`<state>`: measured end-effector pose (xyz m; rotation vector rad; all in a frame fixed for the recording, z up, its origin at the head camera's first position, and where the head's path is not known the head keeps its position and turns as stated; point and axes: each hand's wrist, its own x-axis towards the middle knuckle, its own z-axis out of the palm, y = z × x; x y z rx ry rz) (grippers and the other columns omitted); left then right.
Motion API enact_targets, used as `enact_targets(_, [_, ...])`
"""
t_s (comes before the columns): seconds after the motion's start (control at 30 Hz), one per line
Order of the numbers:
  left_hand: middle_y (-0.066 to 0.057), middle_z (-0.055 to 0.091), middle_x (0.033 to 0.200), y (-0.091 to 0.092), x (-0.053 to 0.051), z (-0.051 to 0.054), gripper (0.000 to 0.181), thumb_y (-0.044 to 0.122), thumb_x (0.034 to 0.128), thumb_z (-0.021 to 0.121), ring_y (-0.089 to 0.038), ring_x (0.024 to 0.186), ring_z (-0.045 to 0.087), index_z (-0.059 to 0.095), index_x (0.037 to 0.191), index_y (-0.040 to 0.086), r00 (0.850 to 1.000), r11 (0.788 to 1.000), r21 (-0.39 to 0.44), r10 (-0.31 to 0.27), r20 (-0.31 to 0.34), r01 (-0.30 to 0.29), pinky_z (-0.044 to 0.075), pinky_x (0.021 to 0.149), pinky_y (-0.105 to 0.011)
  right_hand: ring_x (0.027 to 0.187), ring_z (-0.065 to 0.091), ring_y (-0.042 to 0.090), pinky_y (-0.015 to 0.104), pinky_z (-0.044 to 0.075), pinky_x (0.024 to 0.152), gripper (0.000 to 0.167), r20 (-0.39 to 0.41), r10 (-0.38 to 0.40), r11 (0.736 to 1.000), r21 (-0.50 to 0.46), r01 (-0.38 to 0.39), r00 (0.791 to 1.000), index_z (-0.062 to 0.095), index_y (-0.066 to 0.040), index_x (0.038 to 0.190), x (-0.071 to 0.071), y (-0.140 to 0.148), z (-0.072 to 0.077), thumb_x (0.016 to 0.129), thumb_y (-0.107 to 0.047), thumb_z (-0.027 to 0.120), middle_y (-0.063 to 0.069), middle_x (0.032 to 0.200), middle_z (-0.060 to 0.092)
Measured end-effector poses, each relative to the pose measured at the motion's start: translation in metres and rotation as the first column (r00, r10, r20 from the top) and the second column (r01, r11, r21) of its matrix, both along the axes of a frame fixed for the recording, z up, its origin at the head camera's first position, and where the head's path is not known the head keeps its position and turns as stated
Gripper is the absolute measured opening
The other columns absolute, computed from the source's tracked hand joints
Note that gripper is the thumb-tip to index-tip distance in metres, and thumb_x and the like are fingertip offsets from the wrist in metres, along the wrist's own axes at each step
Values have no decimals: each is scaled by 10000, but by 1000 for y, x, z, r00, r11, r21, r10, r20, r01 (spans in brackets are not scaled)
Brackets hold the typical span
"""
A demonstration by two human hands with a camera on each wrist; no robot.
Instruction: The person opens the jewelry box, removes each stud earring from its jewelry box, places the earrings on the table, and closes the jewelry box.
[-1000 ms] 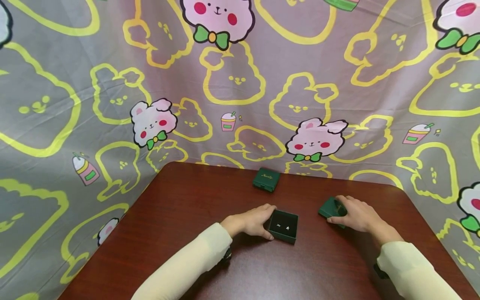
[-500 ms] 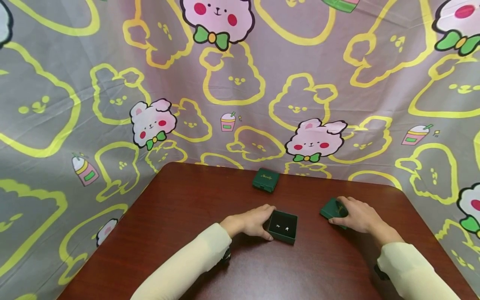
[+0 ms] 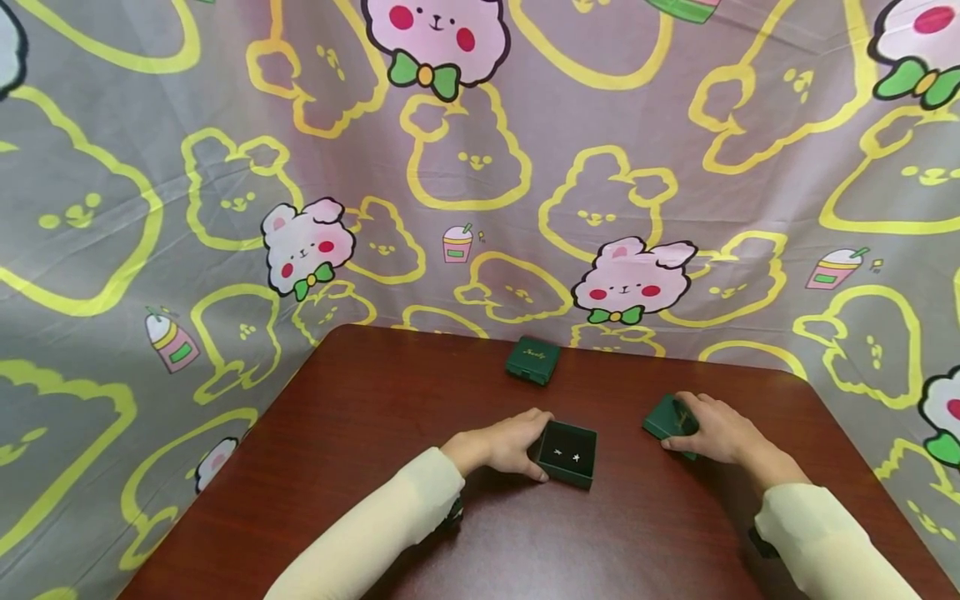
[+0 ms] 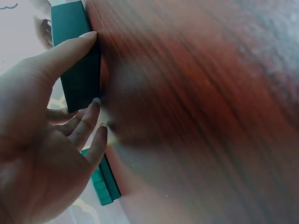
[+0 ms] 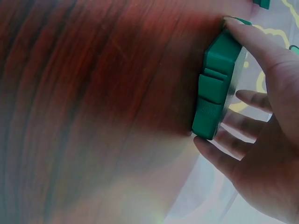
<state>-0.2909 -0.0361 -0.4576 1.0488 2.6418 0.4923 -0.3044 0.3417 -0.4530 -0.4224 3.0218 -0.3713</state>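
Observation:
An open dark green jewelry box [image 3: 570, 481] stands on the table, a pair of small star-shaped earrings [image 3: 576, 457] on its black lining. My left hand [image 3: 506, 446] grips it from the left side. In the left wrist view the thumb lies along one wall of the open box [image 4: 81, 86], the fingers near its other side. To the right, my right hand [image 3: 712, 429] holds a smaller-looking green box [image 3: 662, 417] with gold lettering, partly covered by the fingers. Its ribbon bow [image 5: 210, 88] shows in the right wrist view. Whether it is a lid or a closed box I cannot tell.
Another green box [image 3: 533, 360] with gold lettering lies near the back edge of the brown wooden table [image 3: 390, 392]. Behind and beside the table hangs a grey cloth [image 3: 480, 192] printed with cartoon bears and rabbits.
My right hand and the green box in it have shifted slightly to the right. The left hand and the open jewelry box have stayed in place.

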Motion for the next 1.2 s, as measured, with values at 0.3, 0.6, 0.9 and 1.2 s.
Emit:
enact_targets(0.3, [-52, 507, 1386, -1, 1, -1, 929, 361, 810, 878, -138, 1205, 523, 373, 1514, 24, 1000, 1000, 8, -2, -5, 2, 421, 1044, -276, 1041, 557, 445, 619, 514, 759, 1029, 22, -13, 1000, -4, 13, 1000, 447, 53, 1433, 2, 0, 0, 741, -601, 836, 343, 1276, 536])
enact_targets(0.6, [-72, 472, 1462, 1, -1, -2, 965, 381, 816, 873, -173, 1321, 494, 348, 1538, 14, 1000, 1000, -13, 0, -11, 0, 390, 1103, -287, 1088, 545, 461, 634, 507, 751, 1024, 18, 11, 1000, 10, -11, 1000, 443, 49, 1453, 3, 2, 1, 763, -609, 815, 348, 1329, 496])
enact_targets(0.9, [-86, 453, 1499, 2, -1, -3, 984, 384, 815, 874, -195, 1362, 474, 336, 1549, 9, 1000, 1000, -18, 8, 1, -8, 380, 1120, -302, 1152, 510, 493, 676, 496, 768, 1001, -13, 26, 1000, 0, -26, 1000, 447, 29, 1466, 7, 0, 4, 794, -632, 782, 338, 1398, 431])
enact_targets(1.2, [-81, 484, 1446, 2, -1, -3, 967, 372, 807, 882, -177, 1308, 505, 354, 1534, 14, 1000, 1000, -14, 2, -6, -2, 393, 1103, -287, 1230, 480, 515, 724, 471, 806, 946, -40, 34, 999, -7, -34, 999, 457, 2, 1471, 11, -6, 21, 828, -624, 758, 311, 1426, 428])
